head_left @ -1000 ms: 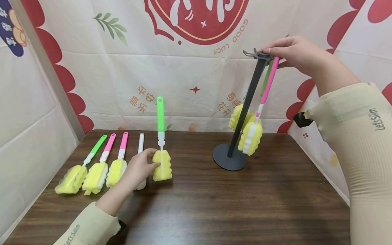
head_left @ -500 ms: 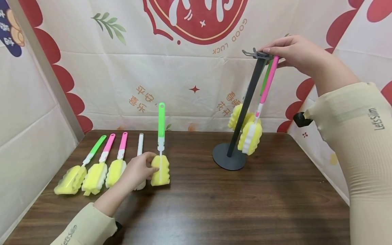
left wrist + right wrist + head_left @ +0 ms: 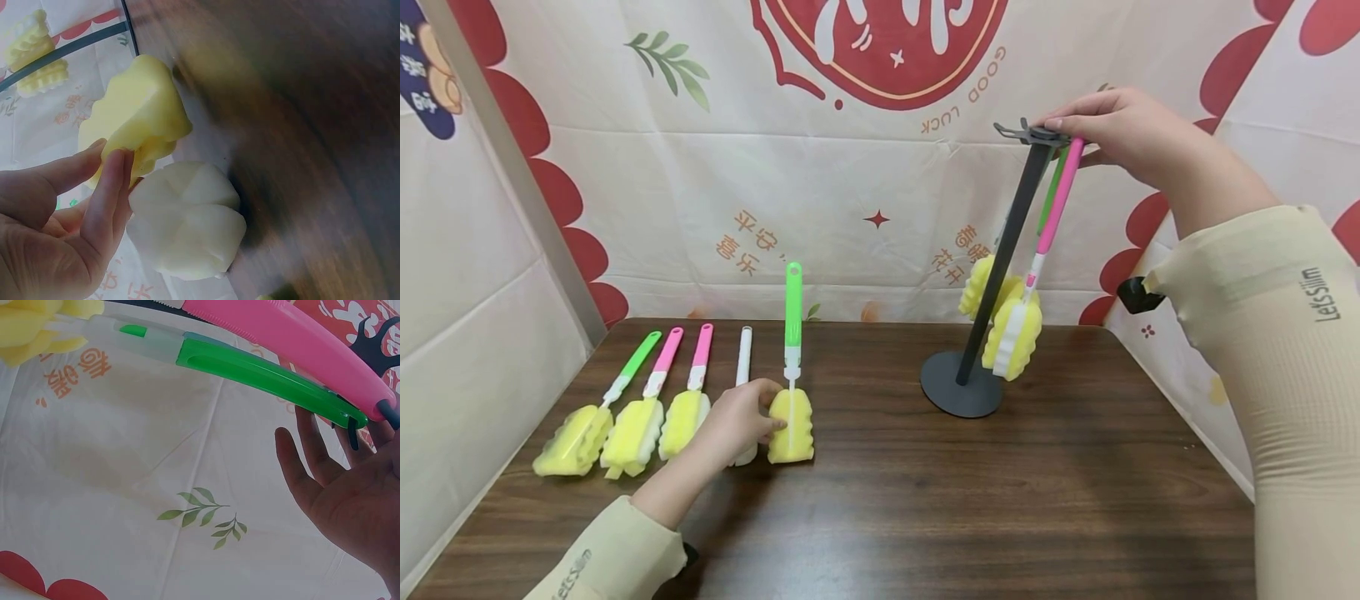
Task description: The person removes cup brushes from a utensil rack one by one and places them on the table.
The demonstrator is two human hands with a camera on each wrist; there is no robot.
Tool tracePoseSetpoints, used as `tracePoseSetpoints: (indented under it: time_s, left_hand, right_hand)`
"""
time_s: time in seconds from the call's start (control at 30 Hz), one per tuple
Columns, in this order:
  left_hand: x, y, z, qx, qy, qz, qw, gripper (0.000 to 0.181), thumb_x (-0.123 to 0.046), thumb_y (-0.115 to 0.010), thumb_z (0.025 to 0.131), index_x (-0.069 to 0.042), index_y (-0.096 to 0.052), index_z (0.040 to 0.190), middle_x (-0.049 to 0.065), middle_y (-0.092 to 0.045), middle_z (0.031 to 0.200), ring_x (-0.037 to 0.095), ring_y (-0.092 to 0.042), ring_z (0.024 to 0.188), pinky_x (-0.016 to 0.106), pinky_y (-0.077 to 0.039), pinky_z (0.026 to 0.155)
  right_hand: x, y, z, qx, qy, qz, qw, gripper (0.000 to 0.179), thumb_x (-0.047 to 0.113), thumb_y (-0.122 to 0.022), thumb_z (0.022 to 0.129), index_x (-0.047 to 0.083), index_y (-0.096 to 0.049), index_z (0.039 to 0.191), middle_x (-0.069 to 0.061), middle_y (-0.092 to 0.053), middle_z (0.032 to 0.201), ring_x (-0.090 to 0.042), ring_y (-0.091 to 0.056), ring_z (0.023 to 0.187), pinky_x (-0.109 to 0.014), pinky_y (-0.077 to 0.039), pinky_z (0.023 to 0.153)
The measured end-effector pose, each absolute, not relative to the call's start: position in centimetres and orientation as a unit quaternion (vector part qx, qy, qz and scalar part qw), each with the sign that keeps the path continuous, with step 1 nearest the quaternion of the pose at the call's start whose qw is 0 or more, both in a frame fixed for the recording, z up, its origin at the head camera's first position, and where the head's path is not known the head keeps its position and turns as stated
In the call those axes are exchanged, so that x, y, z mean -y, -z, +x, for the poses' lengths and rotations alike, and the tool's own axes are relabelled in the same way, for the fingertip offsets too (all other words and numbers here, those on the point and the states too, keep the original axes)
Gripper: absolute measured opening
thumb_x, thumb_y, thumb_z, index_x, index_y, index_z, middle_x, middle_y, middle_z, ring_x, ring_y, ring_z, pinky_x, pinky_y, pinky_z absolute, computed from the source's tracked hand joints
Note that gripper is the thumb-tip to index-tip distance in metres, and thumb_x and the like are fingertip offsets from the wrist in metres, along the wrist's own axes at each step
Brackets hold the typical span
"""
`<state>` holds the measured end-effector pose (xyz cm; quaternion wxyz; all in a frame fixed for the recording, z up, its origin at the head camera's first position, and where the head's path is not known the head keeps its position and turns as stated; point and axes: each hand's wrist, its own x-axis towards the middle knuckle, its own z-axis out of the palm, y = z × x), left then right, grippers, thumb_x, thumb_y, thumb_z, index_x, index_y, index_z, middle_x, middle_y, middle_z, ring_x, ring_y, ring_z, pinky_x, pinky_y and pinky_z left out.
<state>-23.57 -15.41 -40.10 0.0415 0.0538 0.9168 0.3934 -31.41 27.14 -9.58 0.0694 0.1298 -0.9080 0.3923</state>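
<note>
My left hand (image 3: 737, 425) pinches the yellow sponge head of a bottle brush (image 3: 800, 425), whose green handle points up and away. In the left wrist view, the thumb and fingertips squeeze that sponge (image 3: 140, 103), close beside the white sponge head (image 3: 187, 219) of another brush. At the right, my right hand (image 3: 1138, 133) grips the hooked top of a black stand (image 3: 1002, 267) between thumb and fingers. From its hooks hang a pink-handled brush (image 3: 1060, 200) and a green-handled brush (image 3: 262, 375), their yellow sponges downward. In the right wrist view, the lower fingers spread beneath the handles.
On the left of the dark wooden table (image 3: 887, 517) lie a green-handled brush (image 3: 580, 433), two pink-handled brushes (image 3: 636, 429) (image 3: 685, 421) and a white-handled brush (image 3: 744, 354), partly behind my left hand. A printed cloth (image 3: 865, 167) hangs behind the table.
The green-handled brush in my left hand has come down and slightly left, lower toward the table beside the white-handled brush. My right hand and the stand have stayed in place.
</note>
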Motion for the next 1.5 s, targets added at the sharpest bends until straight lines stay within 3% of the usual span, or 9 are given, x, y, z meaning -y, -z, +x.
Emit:
tracePoseSetpoints:
  time_s: [0.27,0.6,1.03,1.2,1.5]
  left_hand:
    - [15.8,40.5,-23.9,-0.933,-0.353,0.065,0.026,0.043,-0.002,-0.077,0.081,0.004,-0.060,0.120,0.019,-0.064,0.111,0.014,-0.064,0.060,0.031,-0.054,0.059]
    - [15.7,40.8,-24.5,-0.935,-0.346,0.076,0.019,0.038,0.001,-0.076,0.081,0.006,-0.061,0.115,0.013,-0.064,0.094,0.013,-0.063,0.057,0.028,-0.053,0.054]
    - [15.7,41.3,-25.6,-0.952,-0.294,0.079,0.034,0.034,-0.002,-0.077,0.081,0.007,-0.064,0.112,0.006,-0.059,0.072,0.013,-0.060,0.053,0.029,-0.050,0.057]
    - [15.5,41.0,-26.0,-0.956,-0.280,0.074,0.051,0.035,-0.002,-0.077,0.082,0.007,-0.064,0.112,0.005,-0.059,0.072,0.013,-0.059,0.052,0.029,-0.049,0.058]
    - [15.2,41.0,-26.3,-0.962,-0.254,0.090,0.048,0.018,0.000,-0.076,0.081,0.004,-0.067,0.096,0.004,-0.057,0.064,0.013,-0.058,0.051,0.027,-0.049,0.057]
  right_hand:
    - [-27.0,9.6,-31.3,0.907,-0.393,0.128,0.075,0.040,0.034,-0.060,0.096,0.018,-0.063,0.133,0.004,-0.044,0.112,-0.003,-0.036,0.106,-0.014,-0.050,0.072]
    - [-26.9,9.6,-31.1,0.903,-0.401,0.134,0.075,0.039,0.032,-0.060,0.096,0.017,-0.064,0.132,0.002,-0.046,0.112,-0.005,-0.038,0.106,-0.014,-0.050,0.071]
    - [-26.9,9.8,-30.9,0.909,-0.393,0.122,0.072,0.040,0.035,-0.060,0.096,0.019,-0.063,0.132,0.003,-0.045,0.112,-0.005,-0.038,0.106,-0.015,-0.048,0.072]
    - [-26.9,9.7,-30.9,0.906,-0.398,0.124,0.069,0.040,0.035,-0.060,0.096,0.020,-0.063,0.132,0.002,-0.045,0.112,-0.005,-0.038,0.106,-0.015,-0.049,0.073]
    - [-26.9,9.5,-31.2,0.904,-0.402,0.126,0.066,0.039,0.034,-0.060,0.096,0.018,-0.064,0.132,0.003,-0.045,0.112,-0.005,-0.038,0.106,-0.015,-0.049,0.073]
